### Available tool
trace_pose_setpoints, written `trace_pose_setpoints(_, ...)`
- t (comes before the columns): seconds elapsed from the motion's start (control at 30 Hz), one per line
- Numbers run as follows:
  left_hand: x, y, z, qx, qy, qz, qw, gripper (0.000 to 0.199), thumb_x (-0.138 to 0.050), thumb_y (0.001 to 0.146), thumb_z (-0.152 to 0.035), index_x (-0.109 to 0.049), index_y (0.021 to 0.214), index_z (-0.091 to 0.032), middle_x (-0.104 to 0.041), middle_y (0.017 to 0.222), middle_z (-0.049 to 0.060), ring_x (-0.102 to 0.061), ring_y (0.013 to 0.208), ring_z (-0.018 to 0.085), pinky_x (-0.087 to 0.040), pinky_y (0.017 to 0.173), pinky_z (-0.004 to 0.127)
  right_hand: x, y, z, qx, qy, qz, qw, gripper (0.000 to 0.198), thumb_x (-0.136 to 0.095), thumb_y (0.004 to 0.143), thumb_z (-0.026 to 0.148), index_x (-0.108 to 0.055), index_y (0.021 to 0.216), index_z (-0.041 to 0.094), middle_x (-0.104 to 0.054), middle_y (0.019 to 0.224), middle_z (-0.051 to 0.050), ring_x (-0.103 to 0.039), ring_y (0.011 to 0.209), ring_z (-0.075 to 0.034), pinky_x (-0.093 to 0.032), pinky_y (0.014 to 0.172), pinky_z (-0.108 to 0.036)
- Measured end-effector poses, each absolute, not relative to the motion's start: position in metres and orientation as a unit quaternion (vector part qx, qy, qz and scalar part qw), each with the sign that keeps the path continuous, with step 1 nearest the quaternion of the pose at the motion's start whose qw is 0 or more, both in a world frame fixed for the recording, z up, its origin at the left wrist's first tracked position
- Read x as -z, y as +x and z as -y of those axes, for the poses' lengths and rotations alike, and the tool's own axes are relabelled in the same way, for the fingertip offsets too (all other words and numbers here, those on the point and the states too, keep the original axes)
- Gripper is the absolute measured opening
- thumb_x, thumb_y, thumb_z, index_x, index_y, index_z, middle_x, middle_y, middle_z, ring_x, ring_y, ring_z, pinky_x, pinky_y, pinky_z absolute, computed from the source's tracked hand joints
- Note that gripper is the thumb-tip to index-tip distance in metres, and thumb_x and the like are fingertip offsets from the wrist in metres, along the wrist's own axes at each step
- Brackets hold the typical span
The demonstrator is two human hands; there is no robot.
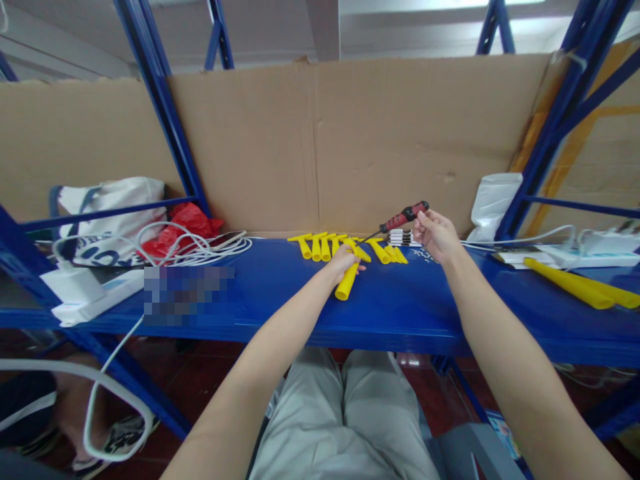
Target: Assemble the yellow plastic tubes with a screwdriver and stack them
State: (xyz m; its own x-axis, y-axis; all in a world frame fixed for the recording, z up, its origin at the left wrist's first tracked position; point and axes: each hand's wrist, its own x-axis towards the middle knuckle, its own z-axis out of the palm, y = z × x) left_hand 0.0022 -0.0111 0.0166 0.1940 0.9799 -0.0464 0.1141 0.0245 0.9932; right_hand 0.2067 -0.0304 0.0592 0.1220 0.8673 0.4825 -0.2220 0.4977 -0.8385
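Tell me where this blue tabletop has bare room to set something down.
Bare tabletop shows between the held yellow tube and right forearm, and between the looped white cables and the row of yellow pieces. It's crowded along the back around that row, and far left by the white power strip.

The left hand (343,261) grips a yellow tube (346,287) over the blue desk (270,270); the right hand (437,233) holds a red-and-black screwdriver (403,218), its shaft angled toward the left hand.
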Motion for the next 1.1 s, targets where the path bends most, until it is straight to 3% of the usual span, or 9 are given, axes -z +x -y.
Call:
trace_pose_setpoints(0.27,-0.0156,0.0029,0.0100,-0.409,0.572,-0.476,0.528,0.031,-0.044,0.079,0.002,-0.039,0.103,-0.017,-0.054,0.077,-0.001,-0.058,0.048,0.008,-0.040,0.043,0.019,-0.0556,0.2036,0.0226,-0.297,-0.345,0.485,0.747,0.056,-0.081,0.043,0.052,-0.042,0.069,0.022,-0.042,0.043,0.012,-0.036,0.030,-0.005,-0.026,0.027,-0.018)
trace_pose_setpoints(0.47,-0.0150,0.0027,0.0089,-0.406,0.577,-0.479,0.523,0.031,-0.044,0.078,0.002,-0.040,0.102,-0.017,-0.055,0.077,-0.001,-0.059,0.051,0.009,-0.040,0.044,0.018,-0.0567,0.2050,0.0260,-0.312,-0.338,0.495,0.737,0.048,-0.079,0.051,0.049,-0.045,0.070,0.021,-0.035,0.040,0.012,-0.035,0.030,-0.004,-0.025,0.028,-0.017)
trace_pose_setpoints(0.6,-0.0151,0.0022,0.0088,-0.408,0.572,-0.480,0.524,0.033,-0.044,0.078,0.003,-0.040,0.104,-0.017,-0.057,0.078,0.000,-0.060,0.052,0.009,-0.041,0.045,0.018,-0.0586,0.2061,0.0291,-0.358,-0.315,0.514,0.713,0.041,-0.077,0.057,0.047,-0.050,0.072,0.020,-0.041,0.043,0.010,-0.039,0.035,-0.004,-0.029,0.031,-0.016)
trace_pose_setpoints(0.73,-0.0149,0.0021,0.0079,-0.405,0.572,-0.483,0.525,0.034,-0.045,0.078,0.002,-0.041,0.106,-0.017,-0.058,0.080,0.001,-0.061,0.053,0.009,-0.042,0.046,0.018,-0.0582,0.2058,0.0281,-0.359,-0.303,0.523,0.711,0.042,-0.078,0.056,0.045,-0.048,0.073,0.021,-0.048,0.047,0.009,-0.043,0.037,-0.005,-0.033,0.033,-0.016)
trace_pose_setpoints(1.1,-0.0158,0.0028,0.0090,-0.404,0.567,-0.485,0.529,0.038,-0.046,0.078,0.002,-0.040,0.110,-0.017,-0.058,0.081,0.001,-0.061,0.052,0.010,-0.042,0.046,0.019,-0.0553,0.2045,0.0213,-0.288,-0.343,0.484,0.752,0.056,-0.080,0.044,0.054,-0.043,0.070,0.022,-0.042,0.045,0.011,-0.037,0.030,-0.005,-0.026,0.028,-0.019)
